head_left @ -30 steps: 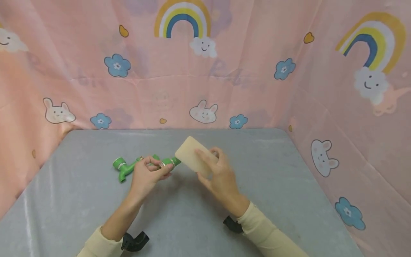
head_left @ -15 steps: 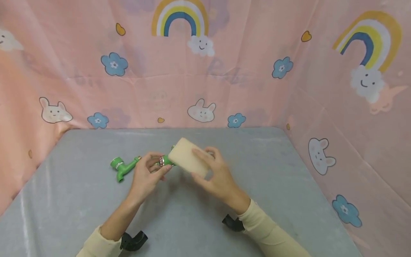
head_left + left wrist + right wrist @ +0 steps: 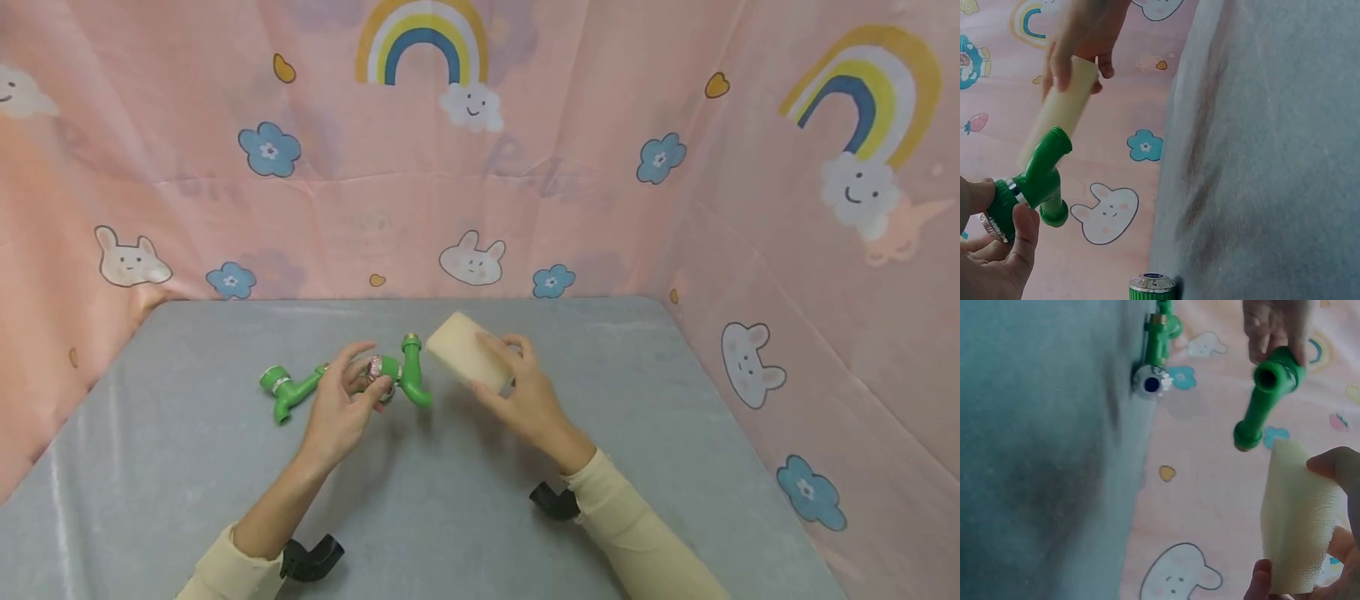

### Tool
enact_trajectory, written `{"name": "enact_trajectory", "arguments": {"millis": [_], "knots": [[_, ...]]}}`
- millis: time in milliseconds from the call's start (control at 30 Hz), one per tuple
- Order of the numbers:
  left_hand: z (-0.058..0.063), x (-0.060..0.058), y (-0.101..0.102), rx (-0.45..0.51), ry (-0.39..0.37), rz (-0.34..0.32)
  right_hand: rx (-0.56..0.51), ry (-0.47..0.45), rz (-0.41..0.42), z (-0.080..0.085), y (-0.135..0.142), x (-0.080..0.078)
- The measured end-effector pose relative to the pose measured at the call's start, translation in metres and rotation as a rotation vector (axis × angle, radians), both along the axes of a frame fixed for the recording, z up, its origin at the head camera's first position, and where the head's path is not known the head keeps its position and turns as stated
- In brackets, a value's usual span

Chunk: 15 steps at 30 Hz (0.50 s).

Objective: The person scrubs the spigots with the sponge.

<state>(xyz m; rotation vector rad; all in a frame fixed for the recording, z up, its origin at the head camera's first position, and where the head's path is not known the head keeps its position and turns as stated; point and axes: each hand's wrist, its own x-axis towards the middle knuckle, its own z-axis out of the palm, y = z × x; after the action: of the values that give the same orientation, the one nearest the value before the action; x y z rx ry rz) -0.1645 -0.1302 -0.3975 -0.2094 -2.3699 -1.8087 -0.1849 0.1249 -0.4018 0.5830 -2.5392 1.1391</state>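
My left hand (image 3: 341,408) holds a green faucet (image 3: 412,375) by its ribbed, silver-trimmed knob end, raised above the table. The faucet's open spout and threaded end show in the left wrist view. A pale yellow sponge (image 3: 467,352) is gripped between the thumb and fingers of my right hand (image 3: 528,400). In the head view the sponge is a little to the right of the faucet, with a gap between them. Another green faucet (image 3: 288,392) lies on the table left of my left hand, which partly hides it.
The grey table (image 3: 480,533) stretches beneath both hands. A pink printed curtain (image 3: 585,225) hangs behind it and along its sides. Black angular pieces (image 3: 312,558) stick out near both sleeve cuffs.
The sponge moved left over the held faucet, covering much of it, then back right and apart from it. The faucet has turned, and its spout now shows. The other faucet stayed put.
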Motion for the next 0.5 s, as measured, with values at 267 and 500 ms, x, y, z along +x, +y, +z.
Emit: {"name": "enact_trajectory", "arguments": {"millis": [267, 500], "knots": [[-0.001, 0.001, 0.0, -0.061, 0.033, -0.058, 0.007, 0.08, 0.135, 0.007, -0.011, 0.01], [-0.001, 0.002, 0.003, -0.049, 0.01, -0.104, 0.099, 0.124, 0.074, 0.0, -0.018, 0.014]]}}
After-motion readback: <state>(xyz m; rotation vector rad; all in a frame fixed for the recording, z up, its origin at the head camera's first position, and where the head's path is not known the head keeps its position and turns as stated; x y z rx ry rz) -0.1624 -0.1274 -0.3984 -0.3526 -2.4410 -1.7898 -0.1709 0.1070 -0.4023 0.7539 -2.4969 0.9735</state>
